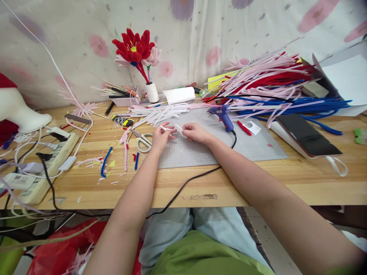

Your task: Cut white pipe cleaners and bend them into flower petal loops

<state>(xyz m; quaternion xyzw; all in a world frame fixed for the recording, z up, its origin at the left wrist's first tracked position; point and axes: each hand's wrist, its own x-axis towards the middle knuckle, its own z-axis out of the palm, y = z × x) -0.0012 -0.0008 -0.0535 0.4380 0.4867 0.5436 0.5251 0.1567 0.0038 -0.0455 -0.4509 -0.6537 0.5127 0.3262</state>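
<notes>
Over the grey cutting mat (243,151), my left hand (161,138) pinches a thin white pipe-cleaner strip between its fingers. Just to its right, my right hand (195,133) has its fingers closed on a curved white fuzzy piece (180,130), which bridges the small gap between the hands. Scissors (143,142) with pale handles lie beside my left hand. Loose white pipe cleaners (160,114) are spread behind both hands. The purple glue gun (223,116) rests on the mat, to the right of and behind my right hand.
A red flower (133,47) stands in a white holder at the back. Pink, red and blue pipe cleaners (266,82) are heaped at the back right, near a phone (308,134). A power strip (53,168) with cables sits left. A black cord crosses the table's front edge.
</notes>
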